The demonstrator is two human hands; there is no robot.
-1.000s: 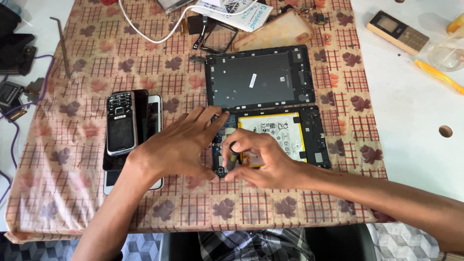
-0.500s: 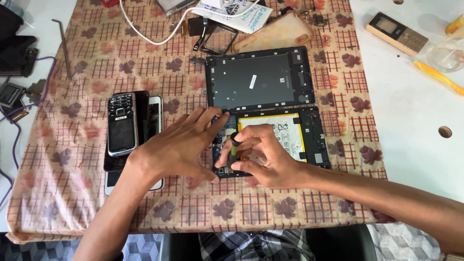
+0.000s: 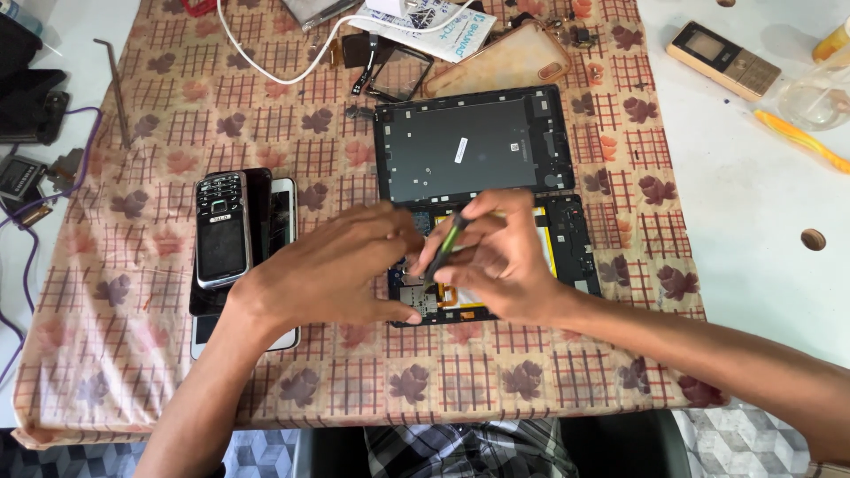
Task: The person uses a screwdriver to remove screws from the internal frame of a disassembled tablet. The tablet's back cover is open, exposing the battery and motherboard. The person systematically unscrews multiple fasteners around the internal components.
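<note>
The right hand (image 3: 500, 261) has its fingers closed around a slim dark tool with a green band (image 3: 447, 243), tip angled down onto the opened tablet body (image 3: 571, 239). The left hand (image 3: 332, 270) lies flat with fingers loosely extended, pressing on the tablet body's left end. The tablet body rests near the front edge of the patterned tablecloth (image 3: 133, 354), its circuit board and yellow-edged battery exposed, partly hidden by both hands. Its detached dark back cover (image 3: 474, 146) lies touching it on the far side. A keypad phone (image 3: 221, 228) sits atop stacked phones towards the cloth's left edge. A white cable (image 3: 266, 66) and clear phone case (image 3: 500, 62) lie near the far edge.
</note>
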